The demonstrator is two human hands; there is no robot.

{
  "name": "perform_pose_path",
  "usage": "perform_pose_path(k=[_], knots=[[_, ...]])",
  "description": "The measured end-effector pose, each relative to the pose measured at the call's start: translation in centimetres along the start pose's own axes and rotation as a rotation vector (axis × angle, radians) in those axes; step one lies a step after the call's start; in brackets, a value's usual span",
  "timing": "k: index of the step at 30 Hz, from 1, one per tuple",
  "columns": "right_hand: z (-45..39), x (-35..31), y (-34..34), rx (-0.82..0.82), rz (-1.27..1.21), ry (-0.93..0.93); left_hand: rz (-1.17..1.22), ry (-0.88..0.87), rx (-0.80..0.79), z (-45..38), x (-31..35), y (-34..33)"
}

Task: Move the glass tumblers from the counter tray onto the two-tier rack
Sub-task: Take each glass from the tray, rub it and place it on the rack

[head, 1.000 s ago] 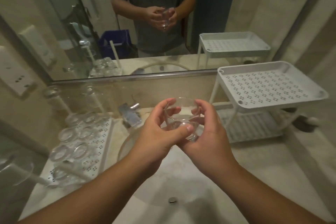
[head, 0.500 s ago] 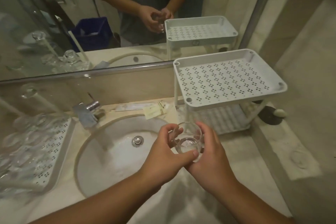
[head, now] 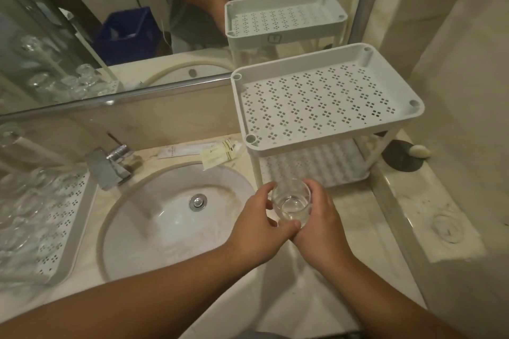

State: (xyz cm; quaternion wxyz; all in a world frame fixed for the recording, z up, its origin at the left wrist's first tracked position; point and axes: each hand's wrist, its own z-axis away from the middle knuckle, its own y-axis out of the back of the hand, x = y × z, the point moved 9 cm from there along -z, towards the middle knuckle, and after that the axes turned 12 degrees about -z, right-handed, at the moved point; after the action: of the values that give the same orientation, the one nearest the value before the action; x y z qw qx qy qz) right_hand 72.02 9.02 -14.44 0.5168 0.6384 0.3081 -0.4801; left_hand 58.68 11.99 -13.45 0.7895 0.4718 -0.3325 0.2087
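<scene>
Tumbler (head: 292, 205), clear glass, was held upright in both hands above the counter, just in front of the two-tier rack (head: 325, 102) and to the right of the sink (head: 154, 217). Left hand (head: 257, 226) had its fingers curled round the near-left wall of the glass, with the thumb crossing below it. Right hand (head: 321, 221) wrapped the right wall, fingers bent round the far side. Both hands were therefore closed on the same glass, touching each other beneath it.

Remaining tumblers (head: 24, 201) stood on the counter tray (head: 68, 231) at the far left, blurred and hard to count. Both rack tiers appeared to carry no glasses, so the task was judged to be at an early stage.

Handling notes, by judgement:
- The glass was rigid and brittle; contact with the rack edge or the stone counter could chip it.
- The smooth wall would be slippery, more so if wet; whether it was wet could not be told.
- Weight was probably light, with the thick base carrying most of it.
- The best hold was round the lower wall, thumb opposing fingers, keeping clear of the thin rim.
- The perforated top shelf offered the nearest flat landing place, and the base should be set down level.
</scene>
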Motion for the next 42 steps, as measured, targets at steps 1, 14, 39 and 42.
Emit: perform_pose_path(k=[1,14,39,42], knots=[[-0.6,0.3,0.1,0.007,0.001,0.001,0.011,0.024,0.006,-0.2,-0.1,-0.1],[-8.2,4.8,-2.4,-0.005,0.076,0.049,0.025,0.200,-0.043,-3.8,-1.4,-1.7],[-11.5,9.8,-5.1,-0.028,0.084,-0.063,-0.044,0.249,-0.169,-7.3,-5.4,-5.0],[-12.0,9.6,-5.2,-0.050,0.079,-0.050,-0.426,0.122,-0.199,-7.1,-5.1,-5.4]])
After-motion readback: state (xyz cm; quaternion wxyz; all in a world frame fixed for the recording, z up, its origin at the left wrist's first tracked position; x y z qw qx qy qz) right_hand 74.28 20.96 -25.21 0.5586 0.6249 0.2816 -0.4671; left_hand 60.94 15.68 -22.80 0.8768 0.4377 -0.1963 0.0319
